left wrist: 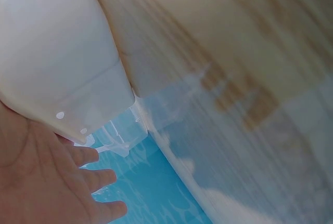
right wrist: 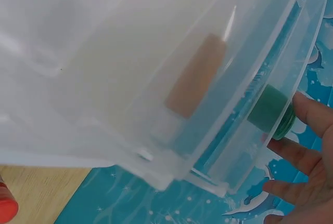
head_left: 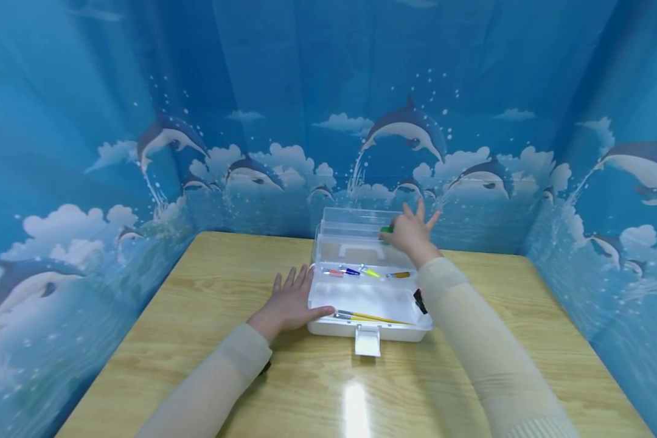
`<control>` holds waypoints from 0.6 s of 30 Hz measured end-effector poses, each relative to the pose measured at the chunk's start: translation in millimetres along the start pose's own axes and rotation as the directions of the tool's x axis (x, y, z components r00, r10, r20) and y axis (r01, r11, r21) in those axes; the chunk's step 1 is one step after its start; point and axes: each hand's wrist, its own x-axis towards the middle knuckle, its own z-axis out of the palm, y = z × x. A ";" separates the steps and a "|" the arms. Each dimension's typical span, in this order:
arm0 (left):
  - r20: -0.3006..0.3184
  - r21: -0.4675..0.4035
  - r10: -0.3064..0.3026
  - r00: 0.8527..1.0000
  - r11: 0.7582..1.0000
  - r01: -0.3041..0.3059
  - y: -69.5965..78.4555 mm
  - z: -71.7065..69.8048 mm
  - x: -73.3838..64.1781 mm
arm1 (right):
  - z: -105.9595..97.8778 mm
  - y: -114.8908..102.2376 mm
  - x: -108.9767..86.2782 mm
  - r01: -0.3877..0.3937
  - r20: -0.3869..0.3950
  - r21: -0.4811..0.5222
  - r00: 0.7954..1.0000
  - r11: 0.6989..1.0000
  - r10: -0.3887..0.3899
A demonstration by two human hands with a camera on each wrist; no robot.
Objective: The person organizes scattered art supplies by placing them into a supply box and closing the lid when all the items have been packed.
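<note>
A white plastic case point(head_left: 369, 331) stands on the table with its see-through upper part raised at the back. My right hand point(head_left: 409, 234) is at that upper part, pinching a small green cylinder point(right wrist: 270, 110) between thumb and index finger, the other fingers spread. In the right wrist view, the cylinder shows through a clear tray wall point(right wrist: 244, 161). My left hand point(head_left: 290, 304) rests against the case's left side with straight, spread fingers, its thumb over the front corner. Two thin paintbrushes point(head_left: 380, 317) lie along the case's front. Small colored tubes point(head_left: 350, 271) and a brown-ended brush point(head_left: 398, 275) lie farther back.
An orange-brown piece point(right wrist: 196, 78) shows through the cloudy plastic. A black and red item point(head_left: 420, 301) is at the case's right edge, partly behind my sleeve. A dark object point(head_left: 265, 367) peeks from under my left sleeve. A dolphin-print curtain point(head_left: 274, 91) surrounds the table.
</note>
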 end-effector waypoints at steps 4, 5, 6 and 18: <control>0.002 0.003 0.002 1.000 1.000 -0.002 0.5 0.0 -0.6 | -1.6 3.8 -1.5 0.013 -0.003 0.006 1.000 1.000 -0.013; 0.000 0.000 0.005 1.000 1.000 -0.005 0.8 -0.6 -1.3 | -3.1 4.7 -2.6 0.017 -0.008 0.008 1.000 1.000 -0.017; 0.000 -0.001 0.007 1.000 1.000 -0.007 1.3 -1.1 -1.8 | -5.2 5.0 -4.3 0.021 -0.014 0.010 1.000 1.000 -0.021; -0.001 0.005 0.002 1.000 1.000 -0.002 2.7 -2.1 -2.0 | -23.8 17.2 -24.0 0.059 -0.113 0.018 0.992 0.998 -0.056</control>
